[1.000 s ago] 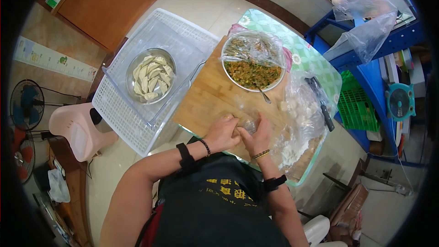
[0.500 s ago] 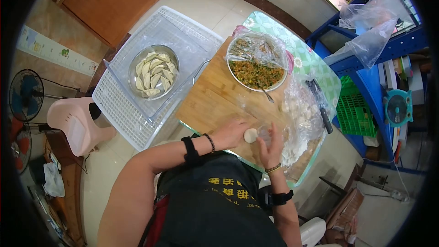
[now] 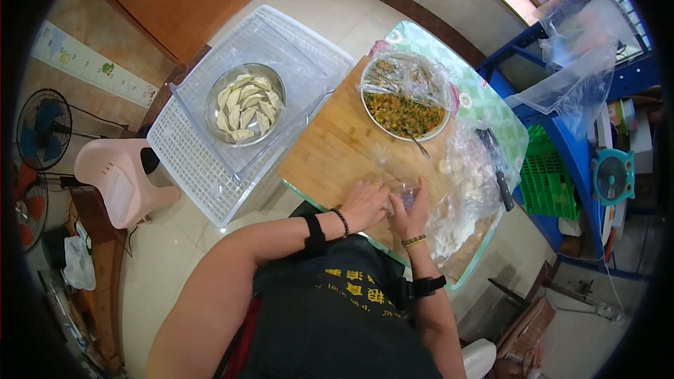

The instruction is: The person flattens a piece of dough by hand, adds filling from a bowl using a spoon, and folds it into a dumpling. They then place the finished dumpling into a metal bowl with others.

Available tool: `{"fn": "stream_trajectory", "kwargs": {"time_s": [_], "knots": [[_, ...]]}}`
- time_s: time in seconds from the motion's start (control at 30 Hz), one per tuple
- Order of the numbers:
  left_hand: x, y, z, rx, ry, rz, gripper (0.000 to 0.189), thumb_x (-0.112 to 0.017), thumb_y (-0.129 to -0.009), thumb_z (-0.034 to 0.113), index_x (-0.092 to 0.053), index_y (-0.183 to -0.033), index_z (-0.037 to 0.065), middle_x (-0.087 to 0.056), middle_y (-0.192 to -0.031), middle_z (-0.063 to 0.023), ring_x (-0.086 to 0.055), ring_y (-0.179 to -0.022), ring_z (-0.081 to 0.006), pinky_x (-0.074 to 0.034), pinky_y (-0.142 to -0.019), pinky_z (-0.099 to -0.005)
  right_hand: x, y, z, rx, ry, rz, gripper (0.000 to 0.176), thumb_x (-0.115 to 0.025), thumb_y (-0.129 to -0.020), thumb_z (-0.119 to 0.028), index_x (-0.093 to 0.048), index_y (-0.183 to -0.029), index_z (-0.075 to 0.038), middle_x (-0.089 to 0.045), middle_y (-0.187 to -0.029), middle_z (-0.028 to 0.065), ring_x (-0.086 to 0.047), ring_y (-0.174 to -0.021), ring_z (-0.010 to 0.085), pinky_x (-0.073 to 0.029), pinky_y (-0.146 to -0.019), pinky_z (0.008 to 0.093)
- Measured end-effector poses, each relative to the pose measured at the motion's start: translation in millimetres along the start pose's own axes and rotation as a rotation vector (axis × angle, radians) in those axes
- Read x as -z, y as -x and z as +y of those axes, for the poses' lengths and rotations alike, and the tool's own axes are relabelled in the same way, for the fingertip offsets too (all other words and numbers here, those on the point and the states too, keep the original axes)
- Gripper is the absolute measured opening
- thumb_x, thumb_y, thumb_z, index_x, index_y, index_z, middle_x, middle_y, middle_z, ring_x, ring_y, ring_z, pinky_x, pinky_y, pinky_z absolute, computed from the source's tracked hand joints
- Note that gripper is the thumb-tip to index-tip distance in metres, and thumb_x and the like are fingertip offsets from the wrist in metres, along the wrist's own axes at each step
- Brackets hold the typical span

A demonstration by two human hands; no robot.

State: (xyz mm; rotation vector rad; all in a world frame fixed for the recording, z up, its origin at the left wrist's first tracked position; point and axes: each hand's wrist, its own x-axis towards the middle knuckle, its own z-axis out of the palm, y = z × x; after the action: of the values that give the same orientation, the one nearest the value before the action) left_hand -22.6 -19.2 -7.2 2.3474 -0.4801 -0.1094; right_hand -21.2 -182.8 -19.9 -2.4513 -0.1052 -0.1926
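Observation:
Close together over the front of the wooden cutting board (image 3: 326, 147), my two hands meet near its edge. My left hand (image 3: 364, 208) is closed, fingers bent downward, with only a pale sliver of a small dough round (image 3: 388, 205) showing by its fingertips. My right hand (image 3: 411, 216) curls around a clear round piece (image 3: 406, 194), like a small cup or lid. Beyond them stands a bowl of chopped filling (image 3: 404, 114), partly under plastic film, with a spoon (image 3: 422, 147) at its near rim. Dough pieces under a plastic bag (image 3: 463, 168) and loose flour (image 3: 453, 235) lie to the right.
A steel bowl (image 3: 210, 114) of folded dumplings sits on a clear tray over a white plastic crate (image 3: 186, 161) at left. A black-handled knife (image 3: 503, 186) lies near the board's right edge. Further out are a pink chair (image 3: 112, 168) and blue shelving (image 3: 562, 161).
My hands have come together, and the dough round between them is now mostly covered. The clear piece sits within my right hand's fingers. The whole view has shifted slightly.

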Motion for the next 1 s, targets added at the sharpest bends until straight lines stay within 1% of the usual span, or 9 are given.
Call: {"fn": "stream_trajectory", "kwargs": {"time_s": [0.07, 0.1, 0.2, 0.27, 0.4, 0.6, 0.67, 0.9, 1.0], "knots": [[-7.6, -6.4, -6.7, -0.043, -0.051, -0.016, 0.031, -0.074, -0.073, 0.023, -0.057, -0.093, 0.006, -0.057, -0.094, -0.0142, -0.057, -0.092, -0.0324, -0.045, -0.080, -0.0434, 0.8, 1.2, 13.5, -0.251, -0.335, 0.029, 0.076, -0.076, -0.075, -0.023, -0.041, -0.138, 0.002, -0.057, -0.110, 0.0208, -0.056, -0.098, 0.0348, -0.044, -0.085, 0.0435], [-11.0, -9.7, -11.1, -0.150, -0.058, -0.024, 0.029, -0.072, -0.073, 0.020, -0.057, -0.093, 0.006, -0.056, -0.095, -0.0145, -0.056, -0.095, -0.0326, -0.045, -0.080, -0.0426, 8.3, 0.9, 13.2, -0.250, -0.335, 0.028, 0.076, -0.076, -0.075, -0.023, -0.041, -0.138, 0.002, -0.057, -0.110, 0.0208, -0.056, -0.098, 0.0348, -0.044, -0.085, 0.0435], [6.3, -12.8, -9.4, -0.279, -0.065, -0.048, 0.025, -0.069, -0.073, 0.015, -0.058, -0.095, 0.006, -0.056, -0.099, -0.0150, -0.053, -0.099, -0.0328, -0.045, -0.080, -0.0415, 34.2, 1.4, -0.1, -0.130, -0.175, 0.065, 0.073, -0.073, -0.076, -0.016, -0.040, -0.140, 0.000, -0.056, -0.111, 0.0208, -0.056, -0.097, 0.0359, -0.045, -0.085, 0.0438], [28.4, -4.1, -2.9, -0.301, -0.064, -0.068, 0.023, -0.066, -0.074, 0.013, -0.059, -0.095, 0.005, -0.056, -0.101, -0.0151, -0.052, -0.101, -0.0328, -0.045, -0.081, -0.0411, 40.9, 8.4, -4.7, 0.206, 0.035, -0.030, 0.071, -0.071, -0.077, -0.014, -0.040, -0.140, -0.002, -0.055, -0.115, 0.0199, -0.055, -0.098, 0.0367, -0.043, -0.086, 0.0440], [42.3, 28.4, -4.8, -0.317, -0.067, -0.186, 0.018, -0.060, -0.078, 0.010, -0.060, -0.094, 0.003, -0.055, -0.100, -0.0136, -0.053, -0.099, -0.0316, -0.043, -0.084, -0.0412, 22.4, 20.4, -25.8, 0.346, 0.221, -0.173, 0.070, -0.069, -0.078, -0.018, -0.041, -0.140, -0.003, -0.054, -0.119, 0.0193, -0.053, -0.101, 0.0370, -0.042, -0.087, 0.0448], [35.5, 37.3, -1.9, -0.368, -0.015, -0.271, 0.018, -0.060, -0.078, 0.011, -0.059, -0.094, 0.003, -0.055, -0.101, -0.0122, -0.052, -0.101, -0.0302, -0.042, -0.088, -0.0411, 5.6, 2.9, -24.7, 0.178, 0.283, -0.093, 0.072, -0.070, -0.079, -0.035, -0.043, -0.136, -0.002, -0.053, -0.120, 0.0197, -0.052, -0.104, 0.0371, -0.040, -0.087, 0.0467], [33.2, 33.3, 4.3, -0.444, -0.014, -0.277, 0.023, -0.060, -0.078, 0.012, -0.058, -0.099, 0.002, -0.054, -0.110, -0.0139, -0.050, -0.110, -0.0309, -0.041, -0.093, -0.0413, 2.7, -5.0, -12.4, 0.111, 0.244, -0.114, 0.076, -0.072, -0.077, -0.039, -0.043, -0.136, 0.000, -0.054, -0.120, 0.0207, -0.052, -0.105, 0.0368, -0.039, -0.088, 0.0468], [17.8, 26.7, 11.5, -0.491, -0.215, -0.168, 0.043, -0.066, -0.079, 0.020, -0.053, -0.115, 0.001, -0.049, -0.125, -0.0179, -0.042, -0.124, -0.0321, -0.035, -0.103, -0.0425, 6.7, -23.2, 5.0, -0.086, -0.065, -0.089, 0.081, -0.077, -0.074, -0.030, -0.040, -0.138, 0.003, -0.056, -0.114, 0.0227, -0.053, -0.103, 0.0373, -0.042, -0.087, 0.0454], [26.5, 26.0, 13.8, -0.466, -0.276, -0.292, 0.053, -0.069, -0.079, 0.028, -0.051, -0.120, 0.001, -0.048, -0.126, -0.0183, -0.041, -0.125, -0.0334, -0.032, -0.106, -0.0444, 13.9, -24.5, 4.6, -0.082, -0.194, 0.007, 0.078, -0.075, -0.075, -0.020, -0.038, -0.139, 0.003, -0.056, -0.113, 0.0236, -0.053, -0.102, 0.0388, -0.043, -0.088, 0.0449]]}}
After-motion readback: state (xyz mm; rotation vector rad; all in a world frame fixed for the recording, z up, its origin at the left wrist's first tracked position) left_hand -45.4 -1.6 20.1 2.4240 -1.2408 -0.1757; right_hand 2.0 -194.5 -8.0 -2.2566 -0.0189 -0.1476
